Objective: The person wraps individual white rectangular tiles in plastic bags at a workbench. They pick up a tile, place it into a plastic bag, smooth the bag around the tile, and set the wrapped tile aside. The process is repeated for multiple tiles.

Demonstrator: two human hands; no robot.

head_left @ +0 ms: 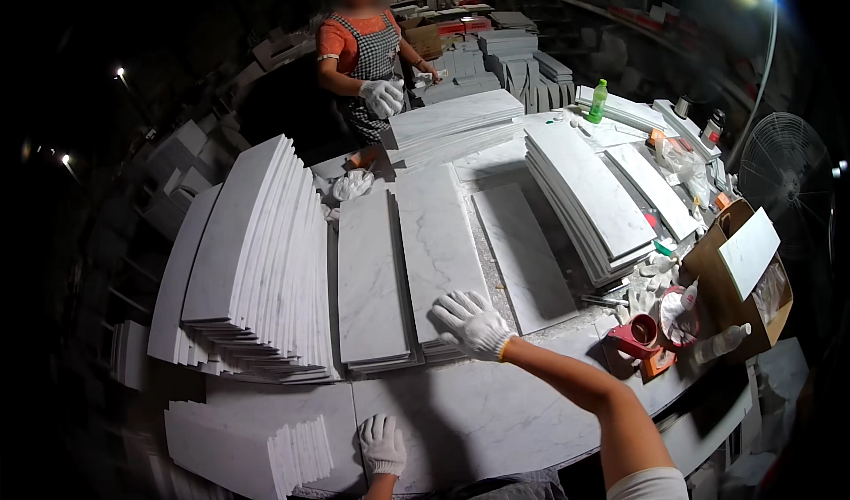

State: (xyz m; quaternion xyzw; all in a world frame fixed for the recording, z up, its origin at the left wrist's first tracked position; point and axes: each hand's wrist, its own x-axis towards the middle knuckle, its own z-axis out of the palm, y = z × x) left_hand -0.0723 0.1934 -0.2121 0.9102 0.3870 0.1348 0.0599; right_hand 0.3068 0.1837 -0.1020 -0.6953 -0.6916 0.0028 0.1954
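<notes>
White knitted gloves cover both of my hands. My right hand (474, 325) lies with fingers spread on the near end of a grey-veined white marble slab (438, 243), the top one of a stack. My left hand (382, 445) rests flat, fingers stretched out, on the pale stone tabletop (496, 411) at the near edge. Left of the slab under my right hand is another low stack of marble slabs (367, 279). To its right a single slab (524, 256) lies flat on the table.
Slabs stand on edge in a long row (266, 243) at left, with shorter pieces (297, 451) in front. A taller stack (589, 190) is at right, near a red tape dispenser (633, 336), a plastic bottle (722, 344) and a cardboard box (708, 265). A gloved co-worker (363, 57) stands across the table.
</notes>
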